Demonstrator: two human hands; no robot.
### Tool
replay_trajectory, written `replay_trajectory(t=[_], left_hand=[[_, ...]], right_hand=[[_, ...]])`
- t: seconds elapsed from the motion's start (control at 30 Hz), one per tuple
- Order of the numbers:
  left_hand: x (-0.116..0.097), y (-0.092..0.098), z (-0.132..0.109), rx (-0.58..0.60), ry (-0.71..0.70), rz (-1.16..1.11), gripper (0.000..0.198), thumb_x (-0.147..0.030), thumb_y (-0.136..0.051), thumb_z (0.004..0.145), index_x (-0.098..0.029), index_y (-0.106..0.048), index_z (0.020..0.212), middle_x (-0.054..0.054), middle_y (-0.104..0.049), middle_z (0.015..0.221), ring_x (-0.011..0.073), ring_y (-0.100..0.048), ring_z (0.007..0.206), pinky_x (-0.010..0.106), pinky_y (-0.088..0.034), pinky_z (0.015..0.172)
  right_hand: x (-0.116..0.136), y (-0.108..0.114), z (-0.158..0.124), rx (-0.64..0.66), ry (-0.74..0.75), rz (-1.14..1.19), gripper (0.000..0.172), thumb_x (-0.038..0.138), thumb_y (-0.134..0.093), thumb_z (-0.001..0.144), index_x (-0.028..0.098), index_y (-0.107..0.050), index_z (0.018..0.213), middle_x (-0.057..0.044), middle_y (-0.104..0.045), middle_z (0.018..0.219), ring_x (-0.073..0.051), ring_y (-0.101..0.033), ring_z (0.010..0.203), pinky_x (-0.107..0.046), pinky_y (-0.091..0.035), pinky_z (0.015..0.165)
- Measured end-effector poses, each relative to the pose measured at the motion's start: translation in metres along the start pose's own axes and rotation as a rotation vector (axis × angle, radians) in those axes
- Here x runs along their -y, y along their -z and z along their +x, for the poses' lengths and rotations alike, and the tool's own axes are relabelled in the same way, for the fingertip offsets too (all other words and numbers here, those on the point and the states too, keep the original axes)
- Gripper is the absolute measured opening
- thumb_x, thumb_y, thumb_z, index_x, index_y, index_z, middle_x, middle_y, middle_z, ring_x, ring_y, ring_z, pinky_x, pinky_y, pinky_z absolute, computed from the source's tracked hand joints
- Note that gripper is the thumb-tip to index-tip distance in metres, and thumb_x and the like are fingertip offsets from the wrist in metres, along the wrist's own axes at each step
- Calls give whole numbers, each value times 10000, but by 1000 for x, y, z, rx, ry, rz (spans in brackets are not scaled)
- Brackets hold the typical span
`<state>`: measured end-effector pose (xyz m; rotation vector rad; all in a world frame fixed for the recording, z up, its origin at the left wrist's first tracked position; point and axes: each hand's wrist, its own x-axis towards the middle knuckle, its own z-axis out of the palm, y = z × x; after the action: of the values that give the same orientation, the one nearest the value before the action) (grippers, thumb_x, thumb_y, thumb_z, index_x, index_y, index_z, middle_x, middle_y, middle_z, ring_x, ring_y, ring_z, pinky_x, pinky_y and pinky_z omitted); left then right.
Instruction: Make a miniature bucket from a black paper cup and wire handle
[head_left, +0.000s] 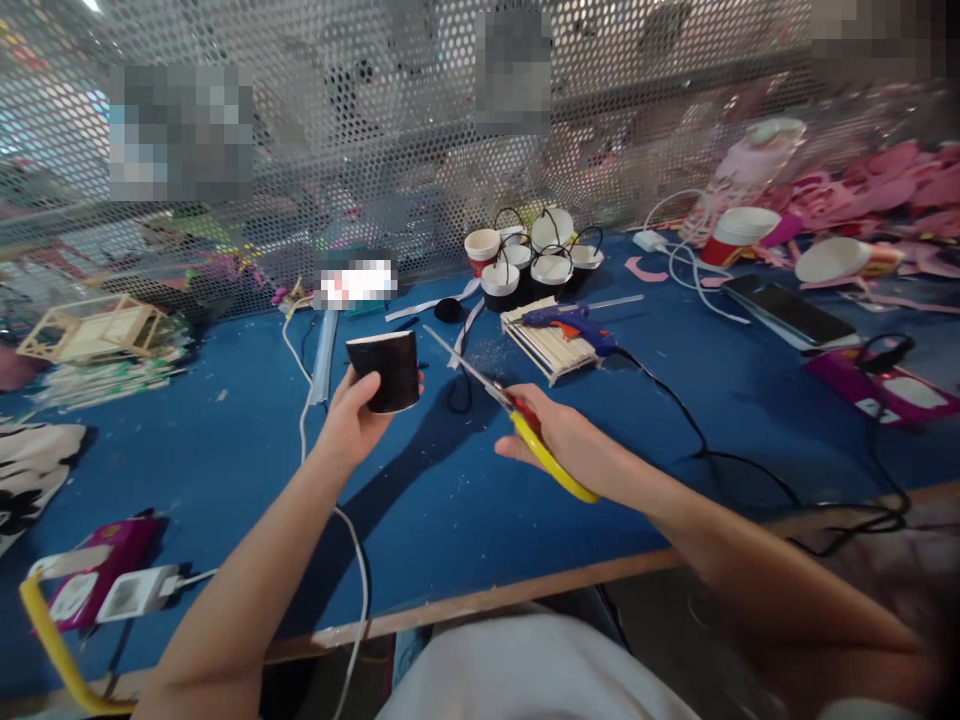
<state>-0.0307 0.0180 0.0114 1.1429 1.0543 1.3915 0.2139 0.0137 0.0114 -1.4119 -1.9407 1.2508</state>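
Note:
My left hand [346,418] is wrapped round a small paper cup [391,375] covered in black, holding it raised above the blue table. The cup's pale rim faces up. In my right hand [574,438] is a pair of scissors [549,462] with yellow and red handles. The blades point away to the left, toward the cup but apart from it, and look closed together. A black round piece [449,310] and a white strip [466,335] lie on the table beyond the blades. Part of the red handle is hidden by my fingers.
Several white-and-black cups [551,270] with black looped handles stand at the back. A blue glue gun [574,325] rests on a wooden stick rack [547,355], its cord running right. A phone [787,308], purple power strips [885,385] and a stick model [97,330] lie around.

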Motion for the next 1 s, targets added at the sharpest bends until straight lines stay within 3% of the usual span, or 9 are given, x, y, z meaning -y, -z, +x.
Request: replay_trajectory(t=[0.07, 0.2, 0.37, 0.43, 0.53, 0.57, 0.67, 0.77, 1.0], left_hand=[[-3, 2, 0, 37, 65, -93, 506, -487, -507, 729, -159, -536, 1112, 155, -646, 1041, 291, -644, 900, 501, -515, 797], [-5, 4, -2, 129, 156, -319, 494, -477, -478, 747, -129, -583, 1081, 151, -659, 995, 248, -652, 792, 409, -536, 686], [0, -4, -6, 297, 276, -431, 561, -534, -540, 714, -97, -584, 1063, 132, -660, 932, 219, -633, 712, 325, -502, 590], [6, -9, -9, 374, 311, -443, 599, -581, -531, 718, -94, -583, 1064, 129, -657, 923, 207, -622, 677, 312, -484, 571], [18, -14, -16, 487, 360, -430, 608, -611, -497, 739, -103, -585, 1062, 125, -660, 891, 197, -613, 645, 300, -464, 553], [21, -16, -18, 519, 378, -419, 608, -619, -484, 744, -106, -588, 1053, 122, -663, 864, 198, -613, 644, 297, -463, 552], [29, -17, -22, 579, 398, -367, 590, -621, -476, 753, -108, -586, 1021, 113, -663, 769, 200, -615, 639, 287, -464, 555], [33, -18, -24, 558, 380, -266, 575, -582, -545, 732, -110, -545, 1061, 101, -651, 729, 197, -616, 623, 284, -468, 549], [38, -22, -25, 494, 319, -62, 760, -377, -715, 664, -224, -330, 1302, 97, -570, 1062, 158, -618, 687, 316, -499, 640]], right_hand=[[-5, 11, -2, -16, 37, -105, 446, 422, -699, 650, 229, -529, 1014, -28, -541, 764, -181, -533, 674, -280, -409, 580], [-19, 22, -7, 90, 153, -643, 344, 231, -586, 760, 180, -557, 1099, -103, -587, 906, -248, -575, 843, -334, -424, 702], [-11, 25, -12, 180, 222, -912, 389, 177, -621, 755, 179, -596, 1143, -138, -603, 971, -286, -571, 925, -385, -445, 762], [4, 26, -11, 101, 357, -809, 308, 230, -592, 800, 170, -620, 1100, -127, -614, 963, -257, -577, 916, -368, -455, 768], [27, 20, -4, -151, 653, -417, 255, 276, -547, 843, 169, -606, 1067, -91, -620, 1012, -204, -553, 970, -334, -437, 844], [32, 15, -1, -171, 696, -312, 225, 273, -551, 842, 179, -605, 1039, -73, -623, 992, -185, -554, 942, -319, -438, 831], [36, 0, 8, -103, 678, -118, 69, 221, -560, 824, 168, -597, 850, -28, -604, 832, -129, -543, 773, -261, -435, 716], [27, -13, 11, -48, 563, -9, 95, 206, -539, 825, 160, -536, 742, 3, -533, 726, -93, -487, 660, -226, -400, 625], [8, -25, 13, -90, 533, -6, 137, 224, -519, 837, 165, -504, 714, 9, -484, 731, -87, -454, 668, -218, -375, 627]])
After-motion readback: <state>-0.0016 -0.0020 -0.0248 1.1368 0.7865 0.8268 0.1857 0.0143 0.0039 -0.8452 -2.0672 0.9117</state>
